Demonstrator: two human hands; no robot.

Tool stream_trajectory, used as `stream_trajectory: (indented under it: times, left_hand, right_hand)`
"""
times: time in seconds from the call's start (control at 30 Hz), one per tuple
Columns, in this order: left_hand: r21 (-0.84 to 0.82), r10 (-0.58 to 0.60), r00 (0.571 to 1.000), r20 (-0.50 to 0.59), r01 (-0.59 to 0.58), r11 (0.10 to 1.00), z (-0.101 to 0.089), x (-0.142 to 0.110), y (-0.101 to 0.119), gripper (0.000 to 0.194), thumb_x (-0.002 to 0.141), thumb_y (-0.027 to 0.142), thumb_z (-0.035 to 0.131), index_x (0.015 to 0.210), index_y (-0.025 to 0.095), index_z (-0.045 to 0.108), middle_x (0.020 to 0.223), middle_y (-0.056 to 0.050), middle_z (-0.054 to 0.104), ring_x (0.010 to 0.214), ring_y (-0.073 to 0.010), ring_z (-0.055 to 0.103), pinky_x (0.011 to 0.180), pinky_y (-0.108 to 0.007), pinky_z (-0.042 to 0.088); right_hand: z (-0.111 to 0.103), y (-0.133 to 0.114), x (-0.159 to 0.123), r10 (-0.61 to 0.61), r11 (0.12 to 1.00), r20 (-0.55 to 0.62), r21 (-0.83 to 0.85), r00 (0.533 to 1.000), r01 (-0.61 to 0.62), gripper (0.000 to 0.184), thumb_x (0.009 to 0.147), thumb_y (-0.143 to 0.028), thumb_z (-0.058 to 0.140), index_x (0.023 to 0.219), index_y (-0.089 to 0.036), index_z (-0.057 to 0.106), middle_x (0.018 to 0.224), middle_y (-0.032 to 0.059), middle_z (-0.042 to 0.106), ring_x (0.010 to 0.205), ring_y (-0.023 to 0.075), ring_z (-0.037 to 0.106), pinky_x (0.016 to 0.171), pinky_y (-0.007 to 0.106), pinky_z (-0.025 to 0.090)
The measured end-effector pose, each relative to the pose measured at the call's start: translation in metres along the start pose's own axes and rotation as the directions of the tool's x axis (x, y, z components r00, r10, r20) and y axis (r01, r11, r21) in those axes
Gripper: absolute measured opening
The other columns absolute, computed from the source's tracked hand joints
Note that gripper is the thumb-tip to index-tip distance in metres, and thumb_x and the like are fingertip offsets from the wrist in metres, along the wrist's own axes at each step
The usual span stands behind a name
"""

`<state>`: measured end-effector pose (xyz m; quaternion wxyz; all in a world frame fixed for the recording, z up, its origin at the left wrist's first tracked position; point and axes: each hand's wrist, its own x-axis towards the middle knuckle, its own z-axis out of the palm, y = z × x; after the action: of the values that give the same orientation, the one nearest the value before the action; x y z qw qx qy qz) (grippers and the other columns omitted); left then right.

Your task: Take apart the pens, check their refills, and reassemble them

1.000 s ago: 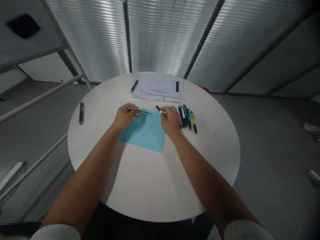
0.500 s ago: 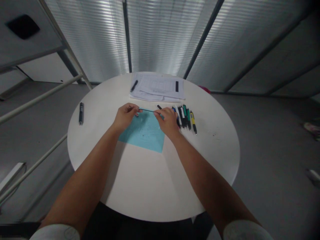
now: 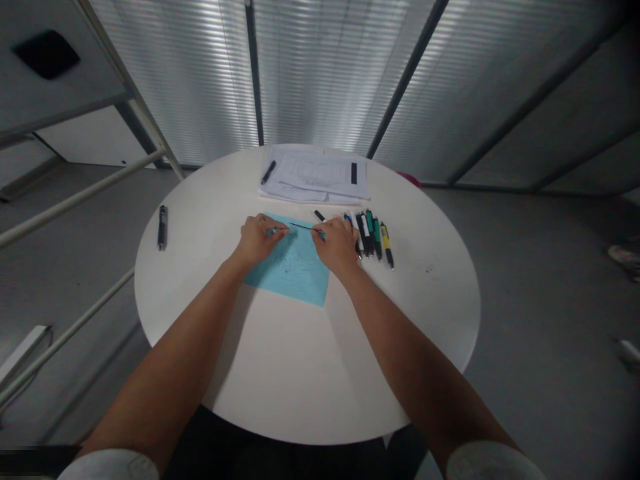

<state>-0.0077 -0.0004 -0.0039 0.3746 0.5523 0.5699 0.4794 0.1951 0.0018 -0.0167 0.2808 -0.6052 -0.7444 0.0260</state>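
My right hand (image 3: 337,241) pinches a thin dark pen refill (image 3: 301,227) by its right end. The refill's free left end points toward my left hand (image 3: 260,238). The fingertips of that hand are closed on a small pale piece, too small to name, just left of the refill's tip and apart from it. Both hands are over a blue sheet of paper (image 3: 293,270) with faint marks on it. Close beside my right hand lies a row of several pens (image 3: 373,233), partly covered by its fingers.
The round white table (image 3: 290,373) holds a stack of printed papers (image 3: 315,173) at the back, with a black pen (image 3: 269,172) on it. Another dark pen (image 3: 163,228) lies near the left edge. A small black piece (image 3: 319,215) sits above the blue paper.
The refill spanned both hands before. My left hand has come off its left end and moved slightly right and nearer me; the refill now stays in my right hand only.
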Motion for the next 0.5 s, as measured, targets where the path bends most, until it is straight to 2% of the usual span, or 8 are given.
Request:
stream_trajectory:
  times: [0.03, 0.1, 0.17, 0.23, 0.3, 0.37, 0.43, 0.5]
  left_hand:
    - [0.126, 0.082, 0.997, 0.01, -0.083, 0.989, 0.001, 0.0, -0.002, 0.007, 0.067, 0.023, 0.08, 0.072, 0.023, 0.075, 0.088, -0.008, 0.066, 0.097, -0.0251, 0.055, 0.088, -0.036, 0.043]
    - [0.387, 0.209, 0.974, 0.084, -0.225, 0.894, 0.001, -0.001, -0.005, 0.009, 0.075, 0.031, 0.075, 0.08, 0.025, 0.078, 0.092, -0.01, 0.066, 0.099, -0.0279, 0.054, 0.091, -0.042, 0.04]
    - [0.532, 0.221, 0.965, 0.141, -0.262, 0.805, 0.001, -0.002, -0.008, 0.017, 0.081, 0.036, 0.068, 0.089, 0.026, 0.079, 0.098, -0.01, 0.067, 0.1, -0.0302, 0.053, 0.093, -0.047, 0.037]
    - [0.58, 0.213, 0.964, 0.159, -0.266, 0.77, 0.0, -0.001, -0.01, 0.022, 0.084, 0.038, 0.064, 0.097, 0.028, 0.079, 0.102, -0.01, 0.067, 0.102, -0.0309, 0.053, 0.094, -0.05, 0.036]
    - [0.529, 0.217, 0.966, 0.143, -0.26, 0.808, -0.001, 0.001, -0.011, 0.025, 0.086, 0.038, 0.061, 0.101, 0.026, 0.078, 0.102, -0.01, 0.068, 0.101, -0.0291, 0.055, 0.095, -0.048, 0.038]
    - [0.389, 0.227, 0.969, 0.097, -0.247, 0.888, -0.003, 0.004, -0.012, 0.027, 0.087, 0.037, 0.058, 0.102, 0.024, 0.077, 0.101, -0.01, 0.068, 0.096, -0.0259, 0.057, 0.092, -0.043, 0.042]
    - [0.182, 0.198, 0.98, 0.002, -0.195, 0.964, -0.006, 0.008, -0.011, 0.027, 0.085, 0.036, 0.059, 0.1, 0.021, 0.077, 0.099, -0.01, 0.069, 0.089, -0.0228, 0.059, 0.085, -0.038, 0.045]
    - [-0.089, 0.097, 0.989, -0.109, -0.107, 0.99, -0.009, 0.011, -0.009, 0.026, 0.082, 0.037, 0.062, 0.096, 0.02, 0.076, 0.096, -0.01, 0.068, 0.084, -0.0201, 0.059, 0.079, -0.033, 0.047]
  right_hand:
    - [0.0, 0.0, 0.0, 0.004, 1.0, 0.008, -0.007, 1.0, -0.004, 0.019, 0.092, -0.032, 0.057, 0.097, -0.026, 0.074, 0.107, 0.0098, 0.068, 0.125, 0.035, 0.045, 0.096, 0.051, 0.031]
    - [0.0, -0.001, -0.001, 0.012, 1.0, 0.028, -0.022, 1.0, -0.012, 0.019, 0.091, -0.03, 0.056, 0.098, -0.026, 0.074, 0.109, 0.0099, 0.067, 0.127, 0.0349, 0.043, 0.097, 0.051, 0.032]
    - [0.0, -0.001, -0.001, 0.021, 0.999, 0.044, -0.032, 0.999, -0.02, 0.02, 0.09, -0.027, 0.056, 0.1, -0.026, 0.074, 0.11, 0.0098, 0.066, 0.129, 0.0343, 0.042, 0.097, 0.05, 0.031]
    - [0.0, -0.002, 0.0, 0.032, 0.999, 0.045, -0.025, 0.998, -0.031, 0.021, 0.088, -0.025, 0.056, 0.101, -0.026, 0.073, 0.11, 0.0096, 0.066, 0.127, 0.0334, 0.043, 0.098, 0.049, 0.032]
    - [0.0, -0.001, 0.001, 0.048, 0.999, 0.018, 0.01, 0.999, -0.049, 0.023, 0.086, -0.023, 0.056, 0.102, -0.025, 0.073, 0.109, 0.0093, 0.066, 0.123, 0.0323, 0.046, 0.097, 0.048, 0.033]
    - [0.0, 0.001, 0.003, 0.058, 0.994, -0.027, 0.089, 0.998, -0.056, 0.024, 0.085, -0.02, 0.054, 0.102, -0.023, 0.071, 0.106, 0.0089, 0.066, 0.114, 0.0296, 0.052, 0.096, 0.046, 0.037]
    - [-0.001, 0.003, 0.006, 0.059, 0.974, -0.086, 0.224, 0.995, -0.039, 0.026, 0.085, -0.018, 0.05, 0.102, -0.021, 0.069, 0.102, 0.0087, 0.065, 0.102, 0.0247, 0.057, 0.091, 0.041, 0.043]
    - [-0.001, 0.006, 0.007, 0.067, 0.928, -0.15, 0.371, 0.986, -0.007, 0.025, 0.084, -0.016, 0.048, 0.1, -0.019, 0.068, 0.098, 0.0081, 0.064, 0.091, 0.0205, 0.06, 0.085, 0.036, 0.047]
